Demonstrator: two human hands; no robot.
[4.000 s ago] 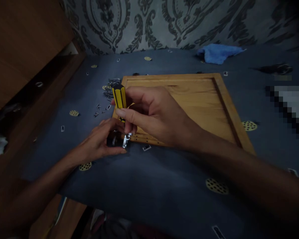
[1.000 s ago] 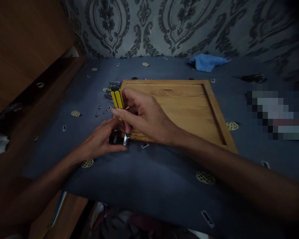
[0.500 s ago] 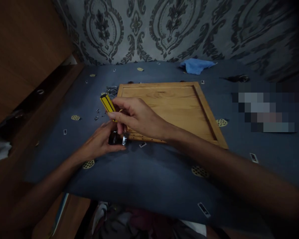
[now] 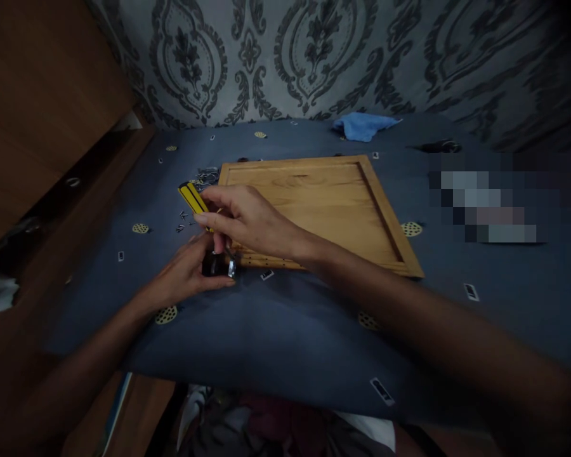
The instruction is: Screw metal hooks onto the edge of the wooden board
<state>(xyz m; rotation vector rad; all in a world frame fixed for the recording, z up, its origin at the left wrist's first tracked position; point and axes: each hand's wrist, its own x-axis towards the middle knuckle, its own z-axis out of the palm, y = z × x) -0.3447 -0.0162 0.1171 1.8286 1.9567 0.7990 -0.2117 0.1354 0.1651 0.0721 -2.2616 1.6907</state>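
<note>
My right hand (image 4: pixel 247 219) is closed round the yellow and black handle of a screwdriver (image 4: pixel 193 198), which tilts with its handle end up and to the left. Its tip is hidden behind my fingers. Below it, my left hand (image 4: pixel 188 270) is closed, thumb underneath, on a shiny metal fitting (image 4: pixel 231 266) with a dark part beside it. The fitting sits at the near left corner of a framed wooden panel (image 4: pixel 309 203), which lies on the dark blue patterned cloth (image 4: pixel 285 336). Whether the screwdriver touches a screw, I cannot tell.
Several small screws (image 4: pixel 181 225) lie loose left of my hands. A heap of metal pieces (image 4: pixel 207 176) rests by the panel's far left corner. Farther back are a crumpled blue cloth (image 4: pixel 366 127) and a dark object (image 4: pixel 440 146). Wooden furniture (image 4: pixel 42 82) borders the left side.
The whole view has shifted slightly, so everything appears a little farther left. Both hands keep the same holds, and the screwdriver stays at much the same tilt.
</note>
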